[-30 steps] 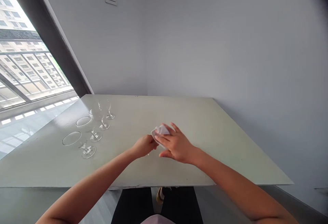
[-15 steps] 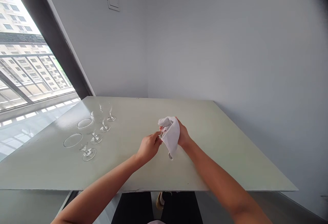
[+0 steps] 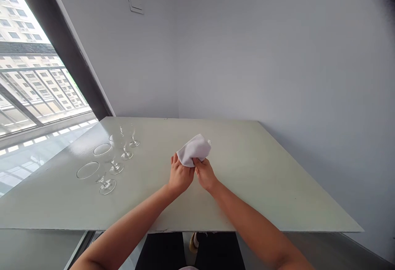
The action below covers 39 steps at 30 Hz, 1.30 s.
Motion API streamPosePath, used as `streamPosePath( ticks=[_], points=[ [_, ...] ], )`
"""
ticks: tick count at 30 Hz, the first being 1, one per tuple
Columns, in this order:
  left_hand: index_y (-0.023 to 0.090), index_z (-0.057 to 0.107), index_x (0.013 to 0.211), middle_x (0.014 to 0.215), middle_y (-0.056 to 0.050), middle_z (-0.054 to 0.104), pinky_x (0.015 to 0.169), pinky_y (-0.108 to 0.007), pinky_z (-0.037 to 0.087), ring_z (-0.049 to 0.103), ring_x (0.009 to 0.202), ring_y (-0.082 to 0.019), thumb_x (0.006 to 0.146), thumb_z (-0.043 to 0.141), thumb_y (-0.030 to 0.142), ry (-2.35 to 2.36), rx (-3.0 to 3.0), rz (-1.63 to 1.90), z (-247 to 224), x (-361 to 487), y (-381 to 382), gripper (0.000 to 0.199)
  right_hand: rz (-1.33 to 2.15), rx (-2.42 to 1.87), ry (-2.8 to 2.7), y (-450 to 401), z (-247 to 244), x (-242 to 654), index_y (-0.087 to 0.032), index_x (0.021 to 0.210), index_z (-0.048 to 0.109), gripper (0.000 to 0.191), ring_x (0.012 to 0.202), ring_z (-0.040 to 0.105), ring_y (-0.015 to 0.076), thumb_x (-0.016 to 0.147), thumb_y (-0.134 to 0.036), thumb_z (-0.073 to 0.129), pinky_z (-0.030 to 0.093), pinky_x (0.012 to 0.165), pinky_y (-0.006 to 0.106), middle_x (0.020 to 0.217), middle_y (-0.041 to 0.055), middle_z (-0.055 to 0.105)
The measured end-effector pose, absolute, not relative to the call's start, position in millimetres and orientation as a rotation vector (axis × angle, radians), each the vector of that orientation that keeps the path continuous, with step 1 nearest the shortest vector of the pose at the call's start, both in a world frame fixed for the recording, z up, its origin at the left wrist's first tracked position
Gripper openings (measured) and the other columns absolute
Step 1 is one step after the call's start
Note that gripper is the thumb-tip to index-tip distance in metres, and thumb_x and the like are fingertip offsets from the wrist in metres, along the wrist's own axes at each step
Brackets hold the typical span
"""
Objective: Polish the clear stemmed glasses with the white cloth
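A white cloth [image 3: 195,148] is bunched up above the middle of the table [image 3: 247,171]. My right hand [image 3: 205,173] grips its lower right side, thumb on top of the fabric. My left hand [image 3: 181,175] is closed at the cloth's lower left, close beside my right hand. Whatever lies inside or under the cloth is hidden; only a small clear glint shows at its upper right edge.
Several clear stemmed glasses stand in a row on the left of the table, the nearest glass [image 3: 107,186] toward the front. A wall with a switch [image 3: 135,2] rises behind, and a window [image 3: 37,72] is at the left.
My right hand has moved down and left, from the cloth's right side to below it. The cloth has turned and now spreads over the top, hiding the clear piece seen near my left fingers.
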State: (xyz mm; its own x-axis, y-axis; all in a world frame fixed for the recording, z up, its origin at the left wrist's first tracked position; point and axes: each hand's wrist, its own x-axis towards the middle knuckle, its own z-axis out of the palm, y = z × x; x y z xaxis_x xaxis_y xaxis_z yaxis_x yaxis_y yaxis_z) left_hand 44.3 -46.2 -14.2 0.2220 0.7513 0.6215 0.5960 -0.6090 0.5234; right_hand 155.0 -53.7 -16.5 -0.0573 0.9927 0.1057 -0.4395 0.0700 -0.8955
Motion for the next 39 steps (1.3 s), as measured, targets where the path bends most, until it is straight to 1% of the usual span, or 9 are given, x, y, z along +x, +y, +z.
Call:
streamPosePath(
  ticks=[2, 5, 10, 13, 18, 24, 31, 36, 39],
  points=[
    [0.020, 0.061, 0.070, 0.087, -0.007, 0.060, 0.083, -0.040, 0.038, 0.049, 0.091, -0.023, 0.078, 0.047, 0.024, 1.185, 2.230, 1.263, -4, 32, -43, 0.017, 1.461, -0.742, -0.976, -50, -19, 165, -0.017, 0.077, 0.062, 0.027, 0.073, 0.053, 0.0179, 0.069, -0.043, 0.064, 0.041, 0.070, 0.033, 0.072, 0.0027, 0.060],
    [0.022, 0.063, 0.090, 0.104, -0.005, 0.056, 0.082, -0.033, 0.040, 0.050, 0.096, -0.019, 0.082, 0.042, 0.028, 1.036, 1.946, 1.232, 19, 16, -36, 0.023, 1.557, -0.656, -1.046, -48, -15, 179, -0.019, 0.080, 0.061, 0.027, 0.076, 0.052, 0.0169, 0.061, -0.035, 0.073, 0.041, 0.070, 0.031, 0.076, 0.0020, 0.059],
    [0.026, 0.058, 0.110, 0.124, -0.005, 0.048, 0.083, -0.029, 0.041, 0.047, 0.107, -0.021, 0.074, 0.056, 0.035, 0.833, 1.936, 0.861, 44, 12, -33, 0.037, 1.637, -0.604, -1.282, -55, -5, 185, -0.021, 0.081, 0.058, 0.023, 0.073, 0.049, 0.0134, 0.063, -0.028, 0.071, 0.040, 0.065, 0.027, 0.075, -0.0009, 0.054],
    [0.027, 0.050, 0.118, 0.123, -0.005, 0.049, 0.071, -0.027, 0.045, 0.053, 0.098, -0.021, 0.071, 0.059, 0.031, 0.771, 1.870, 0.668, 48, 19, -41, 0.048, 1.736, -0.631, -1.378, -60, 0, 183, -0.020, 0.079, 0.056, 0.021, 0.074, 0.050, 0.0144, 0.065, -0.029, 0.069, 0.041, 0.063, 0.028, 0.076, 0.0005, 0.054],
    [0.025, 0.046, 0.116, 0.113, -0.007, 0.057, 0.077, -0.032, 0.046, 0.055, 0.098, -0.023, 0.064, 0.066, 0.025, 0.775, 1.785, 0.748, 44, 25, -45, 0.055, 1.740, -0.713, -1.448, -60, -1, 183, -0.019, 0.080, 0.059, 0.021, 0.077, 0.052, 0.0165, 0.063, -0.026, 0.069, 0.043, 0.066, 0.030, 0.078, 0.0016, 0.058],
    [0.024, 0.045, 0.108, 0.113, -0.009, 0.058, 0.085, -0.038, 0.044, 0.053, 0.107, -0.024, 0.062, 0.071, 0.030, 0.959, 1.609, 1.060, 32, 22, -25, 0.053, 1.408, -0.935, -1.553, -51, -7, 187, -0.017, 0.085, 0.064, 0.020, 0.082, 0.057, 0.0190, 0.074, -0.032, 0.057, 0.042, 0.075, 0.035, 0.082, 0.0022, 0.064],
    [0.022, 0.038, 0.106, 0.108, -0.009, 0.058, 0.075, -0.037, 0.050, 0.065, 0.080, -0.019, 0.065, 0.070, 0.030, 0.951, 1.091, 1.446, 23, 7, -5, 0.053, 0.737, -1.201, -1.895, -36, -13, 223, -0.028, 0.103, 0.063, 0.038, 0.099, 0.051, 0.0196, 0.072, -0.010, 0.048, 0.040, 0.085, 0.038, 0.114, 0.0002, 0.059],
    [0.016, 0.047, 0.093, 0.093, -0.007, 0.063, 0.069, -0.030, 0.053, 0.065, 0.076, -0.018, 0.066, 0.070, 0.026, 0.904, 0.756, 1.298, 5, 10, -3, 0.036, 0.324, -1.087, -2.054, -45, -11, 201, -0.027, 0.118, 0.054, 0.044, 0.100, 0.047, 0.0230, 0.075, -0.017, 0.054, 0.038, 0.087, 0.040, 0.123, 0.0053, 0.050],
    [0.012, 0.054, 0.086, 0.086, -0.010, 0.064, 0.061, -0.027, 0.053, 0.064, 0.070, -0.017, 0.069, 0.067, 0.030, 0.840, 0.611, 1.065, -4, 21, -11, 0.028, 0.345, -1.025, -2.093, -53, -13, 184, -0.026, 0.111, 0.058, 0.034, 0.093, 0.048, 0.0221, 0.078, -0.021, 0.052, 0.041, 0.079, 0.036, 0.107, 0.0075, 0.055]
  ],
)
